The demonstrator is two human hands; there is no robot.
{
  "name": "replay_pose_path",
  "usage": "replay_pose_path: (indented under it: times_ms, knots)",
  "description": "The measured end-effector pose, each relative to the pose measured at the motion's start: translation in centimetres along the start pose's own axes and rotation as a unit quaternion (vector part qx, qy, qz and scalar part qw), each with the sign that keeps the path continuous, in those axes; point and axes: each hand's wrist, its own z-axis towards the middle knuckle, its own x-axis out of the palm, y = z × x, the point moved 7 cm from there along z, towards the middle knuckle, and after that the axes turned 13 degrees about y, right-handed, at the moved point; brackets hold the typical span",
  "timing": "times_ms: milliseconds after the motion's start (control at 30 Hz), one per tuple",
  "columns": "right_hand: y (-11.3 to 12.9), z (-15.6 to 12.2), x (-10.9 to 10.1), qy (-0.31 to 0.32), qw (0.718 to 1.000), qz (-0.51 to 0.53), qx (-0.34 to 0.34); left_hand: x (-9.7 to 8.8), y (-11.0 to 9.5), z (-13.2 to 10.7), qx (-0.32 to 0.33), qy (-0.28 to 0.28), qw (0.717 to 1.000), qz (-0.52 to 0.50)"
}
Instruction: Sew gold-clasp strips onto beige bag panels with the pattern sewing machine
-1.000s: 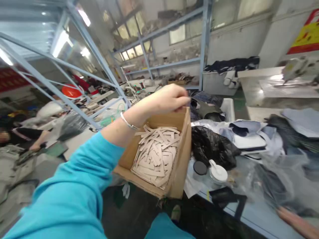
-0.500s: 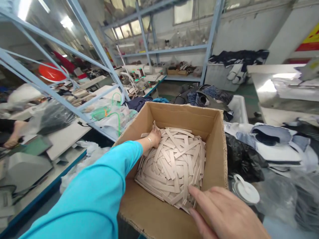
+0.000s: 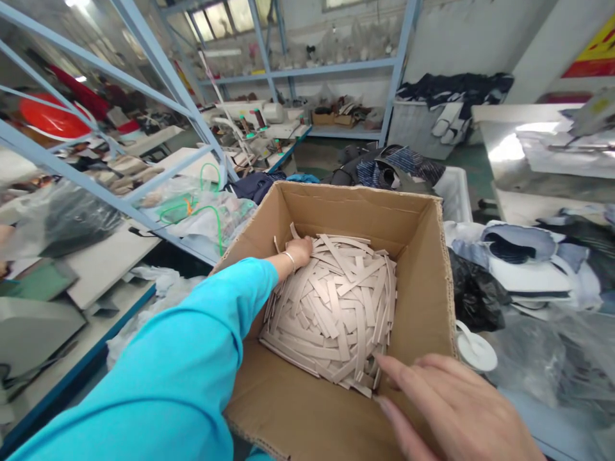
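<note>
1. Many pale flat strips [image 3: 336, 307] are piled in an open cardboard box [image 3: 331, 426]; those on top are crossed over one another, and the box's walls are left bare above them.
2. The left hand [image 3: 300, 251], with a bracelet [image 3: 289, 259] worn at its wrist, is placed among the strips at the far left of the heap. Its fingers are largely hidden, so whether a strip is pinched cannot be told.
3. The right hand [image 3: 446, 400] is held at the near right of the heap, its thumb and forefinger spread apart. No strip is seen between them; whether the heap is touched cannot be told.
4. To the right of the box, a white lid [image 3: 480, 351] and a black plastic bag [image 3: 473, 291] are seen.
5. The step in hand is judged to be the handling of loose strips inside the box, from two opposite edges of the heap.
6. For the next move, fingers probably need to be worked in gently at those edges, as loose strips could be bent or scattered.
</note>
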Motion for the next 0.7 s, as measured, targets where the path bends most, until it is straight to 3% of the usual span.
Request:
replay_pose_path:
  times_ms: [167, 267, 467, 600, 700]
  knots:
    - [-0.1, 0.0, -0.4, -0.017, 1.000, 0.006, -0.010, -2.6, 0.0, -1.0, 0.042, 0.024, 0.999, -0.006]
    - [0.0, -0.2, -0.8, -0.032, 0.999, 0.010, -0.021, -2.7, -0.8, -2.3, 0.094, 0.029, 0.995, -0.011]
    - [0.1, -0.3, -1.0, -0.035, 0.999, 0.021, -0.019, 1.0, -2.3, -4.2, 0.181, 0.059, 0.981, -0.048]
    - [0.0, -0.4, -1.1, -0.043, 0.999, 0.027, -0.015, 3.3, -2.0, -4.5, 0.191, 0.052, 0.979, -0.054]
    - [-0.1, -0.3, -1.2, -0.051, 0.998, 0.027, -0.009, 3.9, -1.8, -4.4, 0.191, 0.034, 0.979, -0.057]
